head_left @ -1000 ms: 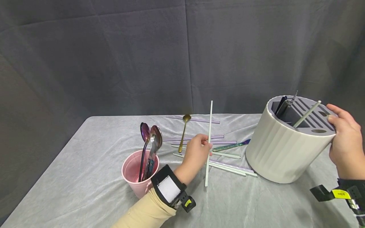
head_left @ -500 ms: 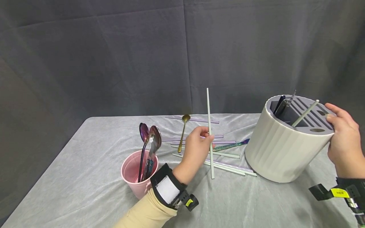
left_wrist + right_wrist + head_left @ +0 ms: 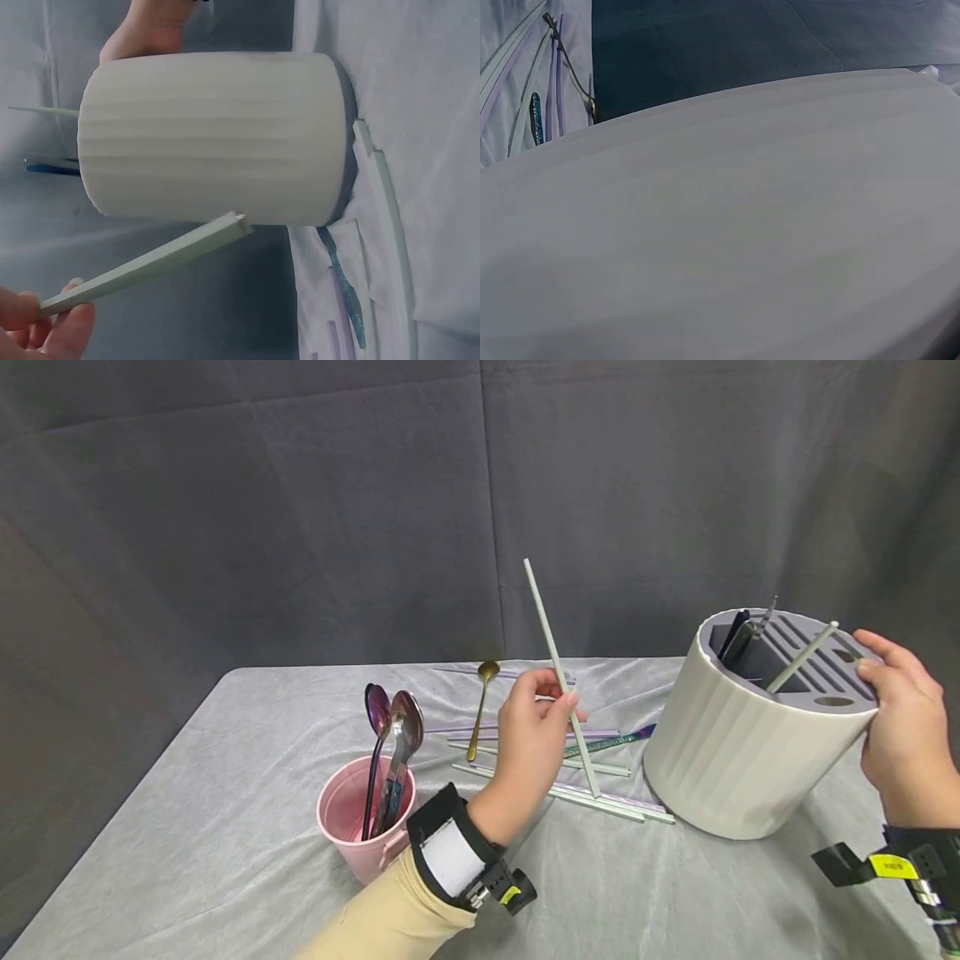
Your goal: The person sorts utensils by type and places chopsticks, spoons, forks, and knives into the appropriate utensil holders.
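Observation:
My left hand [image 3: 527,739] pinches a pale green chopstick [image 3: 545,625] between thumb and fingers above the middle of the table. The chopstick slants, its upper end leaning left in the head view. At the right, my right hand [image 3: 909,727] grips the rim of a white ribbed utensil holder [image 3: 738,760], thumb on its grey slotted top [image 3: 813,700]. The holder is tilted to the right. Dark-handled utensils [image 3: 737,642] and another pale green chopstick [image 3: 802,657] stick out of it. In the right wrist view the holder's white wall [image 3: 727,225] hides the right hand.
Under and beyond the left hand lie several green chopsticks [image 3: 600,806] and purple chopsticks [image 3: 600,734], a gold spoon [image 3: 480,710] and a glittery blue-green handle [image 3: 615,742]. A pink bucket [image 3: 337,822] with several spoons [image 3: 405,727] stands left, close to the left forearm.
My left hand has lifted the chopstick up and slightly right; its top end has swung left and its lower end right. The right hand and holder have barely moved.

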`<state>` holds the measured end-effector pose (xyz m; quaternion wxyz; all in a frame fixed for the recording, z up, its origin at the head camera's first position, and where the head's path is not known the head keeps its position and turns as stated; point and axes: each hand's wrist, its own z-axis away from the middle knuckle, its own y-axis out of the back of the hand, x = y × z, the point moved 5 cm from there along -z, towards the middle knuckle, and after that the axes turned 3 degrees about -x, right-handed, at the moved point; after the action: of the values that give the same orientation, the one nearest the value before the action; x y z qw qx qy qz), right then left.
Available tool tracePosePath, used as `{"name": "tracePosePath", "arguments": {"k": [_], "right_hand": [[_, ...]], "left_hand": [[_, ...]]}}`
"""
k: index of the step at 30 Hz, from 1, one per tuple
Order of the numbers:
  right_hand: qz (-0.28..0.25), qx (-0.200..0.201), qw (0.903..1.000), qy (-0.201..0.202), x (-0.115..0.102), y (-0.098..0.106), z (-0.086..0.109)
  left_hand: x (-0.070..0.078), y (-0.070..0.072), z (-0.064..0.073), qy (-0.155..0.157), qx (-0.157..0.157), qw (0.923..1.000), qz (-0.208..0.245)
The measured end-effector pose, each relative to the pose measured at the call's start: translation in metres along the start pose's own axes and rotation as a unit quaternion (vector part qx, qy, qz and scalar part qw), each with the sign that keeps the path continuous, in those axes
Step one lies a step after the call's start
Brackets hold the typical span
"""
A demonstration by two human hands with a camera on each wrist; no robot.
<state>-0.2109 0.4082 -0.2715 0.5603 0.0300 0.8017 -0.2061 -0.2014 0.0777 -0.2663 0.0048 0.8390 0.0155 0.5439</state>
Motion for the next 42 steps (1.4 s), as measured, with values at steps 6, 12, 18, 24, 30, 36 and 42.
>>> {"name": "tracePosePath", "arguments": {"k": [6,12,18,24,30,36,42], "right_hand": [[0.000,-0.003,1.0000,-0.001,0.001,0.001,0.001],[0.017,0.001,0.9999,0.000,0.000,0.000,0.001],[0.020,-0.002,0.9998,0.004,-0.002,-0.001,0.001],[0.017,-0.004,0.9999,0.003,-0.002,-0.002,0.002],[0.006,-0.010,0.9999,0.002,0.000,-0.001,0.003],[0.022,-0.006,0.9997,0.008,-0.002,0.000,0.003],[0.027,-0.011,0.9995,0.011,-0.002,-0.001,0.003]], "left_hand": [[0.011,-0.007,-0.004,-0.034,0.003,0.9988,0.035],[0.022,-0.013,-0.004,-0.078,-0.005,0.9941,0.075],[0.028,-0.022,-0.007,-0.129,-0.017,0.9805,0.148],[0.036,-0.035,-0.014,-0.156,-0.016,0.9617,0.225],[0.045,-0.049,-0.020,-0.187,-0.007,0.9464,0.263],[0.054,-0.058,-0.022,-0.221,-0.003,0.9369,0.271],[0.056,-0.066,-0.025,-0.236,0.011,0.9348,0.265]]}}
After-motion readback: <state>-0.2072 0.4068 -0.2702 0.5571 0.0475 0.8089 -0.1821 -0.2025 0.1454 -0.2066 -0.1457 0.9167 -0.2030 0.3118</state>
